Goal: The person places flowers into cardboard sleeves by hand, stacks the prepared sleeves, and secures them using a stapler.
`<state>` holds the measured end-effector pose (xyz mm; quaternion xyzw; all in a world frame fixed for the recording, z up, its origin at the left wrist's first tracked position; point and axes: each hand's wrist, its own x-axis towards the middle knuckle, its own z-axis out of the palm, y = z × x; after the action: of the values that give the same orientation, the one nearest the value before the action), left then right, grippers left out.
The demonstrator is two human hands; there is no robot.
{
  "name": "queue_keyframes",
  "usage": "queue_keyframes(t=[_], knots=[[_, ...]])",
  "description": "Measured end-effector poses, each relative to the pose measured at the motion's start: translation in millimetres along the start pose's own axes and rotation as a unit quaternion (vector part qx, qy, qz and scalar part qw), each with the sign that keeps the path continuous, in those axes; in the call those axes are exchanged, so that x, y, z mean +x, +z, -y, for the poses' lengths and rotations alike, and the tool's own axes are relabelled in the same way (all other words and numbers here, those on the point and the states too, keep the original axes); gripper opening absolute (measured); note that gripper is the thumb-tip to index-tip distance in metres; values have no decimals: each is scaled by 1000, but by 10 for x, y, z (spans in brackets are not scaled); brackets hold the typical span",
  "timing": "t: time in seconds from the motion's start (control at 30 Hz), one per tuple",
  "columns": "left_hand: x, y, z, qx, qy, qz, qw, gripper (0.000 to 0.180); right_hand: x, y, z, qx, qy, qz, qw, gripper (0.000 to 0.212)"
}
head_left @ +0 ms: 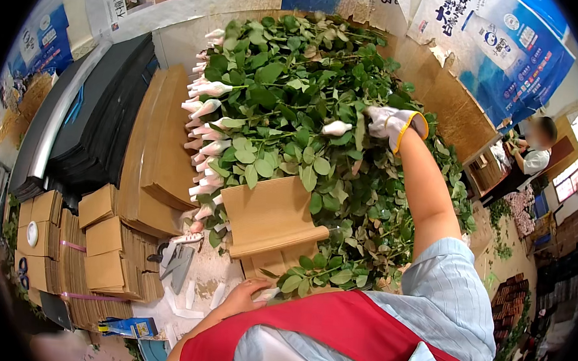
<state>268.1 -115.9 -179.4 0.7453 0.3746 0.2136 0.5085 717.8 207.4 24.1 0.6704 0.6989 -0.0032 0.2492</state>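
Nearest the camera, at six o'clock, is a red apron (339, 331) over a pale blue striped shirt. Just above it, the bare left hand (246, 297) rests palm down on the desk (208, 275), fingers spread flat and holding nothing, beside the stem ends of the flowers. At one o'clock, the right hand (388, 122), in a white glove with a yellow cuff, reaches far out into a deep heap of rose stems (294, 107); its fingers curl into the leaves, but whether they grip a stem cannot be told. White-sleeved buds (207, 108) line the heap's left edge, from ten to eight o'clock. A folded cardboard sheet (270, 216) lies on the leaves at centre. Stacks of flat cardboard (157, 151) sit at nine o'clock, scissors (177, 260) at seven. With stems tangled, a pull could probably snap a neighbouring bud or drag the heap sideways; thorns may snag the bare forearm.
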Motion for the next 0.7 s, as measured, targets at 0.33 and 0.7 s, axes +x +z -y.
queue_keyframes(t=[0.33,0.7], knots=[[-96,-55,-4,6,-20,-39,999,39,-1932,-719,311,83,-42,-433,897,35],[-67,-38,84,77,49,38,995,35,-1164,-618,161,190,33,-351,916,19]])
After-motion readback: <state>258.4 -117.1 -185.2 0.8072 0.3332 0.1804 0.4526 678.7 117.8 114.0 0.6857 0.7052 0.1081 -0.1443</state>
